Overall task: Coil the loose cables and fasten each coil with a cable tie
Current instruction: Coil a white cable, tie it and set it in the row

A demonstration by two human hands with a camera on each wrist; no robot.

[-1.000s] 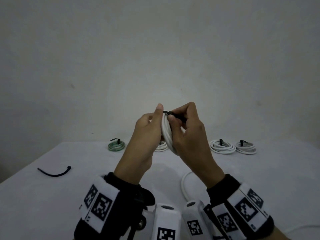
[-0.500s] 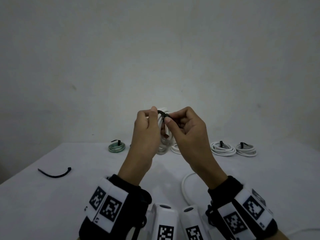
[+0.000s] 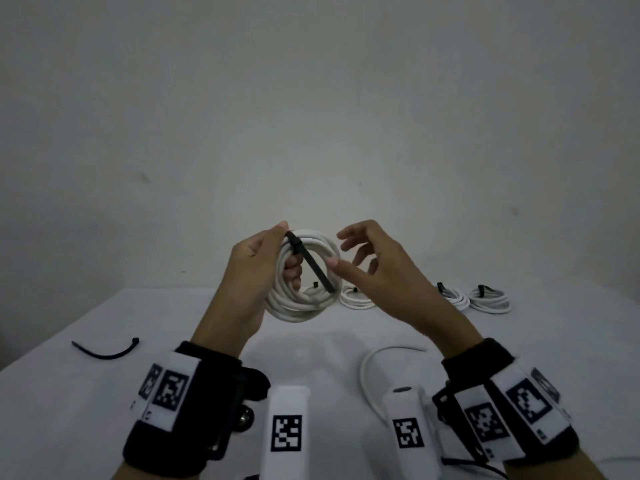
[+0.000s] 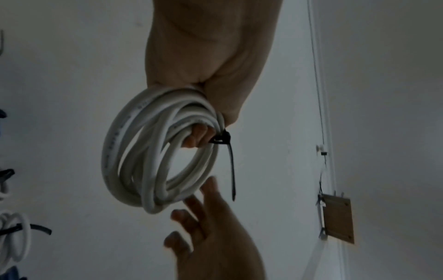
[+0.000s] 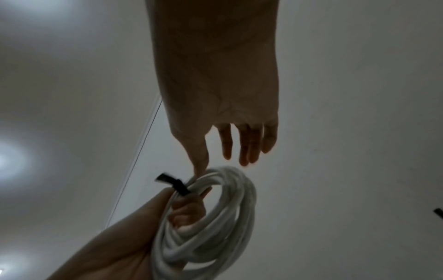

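Left hand [image 3: 258, 271] grips the white coil [image 3: 304, 275] aloft above the counter's middle; the cable tie [image 3: 311, 261] tail slants toward the nearer, open right hand [image 3: 377, 268], just beside it

- Head view: from above and behind both wrists, facing forward and down over the white cloth-covered worktop [image 3: 104, 410] toward a plain grey wall.
- Left wrist view: close, along the left hand [image 4: 215, 62], angled upward.
- Right wrist view: close, along the right hand [image 5: 215, 94], aimed at the ceiling.
- Shared by all three: the coiled white round cable [image 3: 304, 306] [image 4: 134, 151] [image 5: 215, 227].
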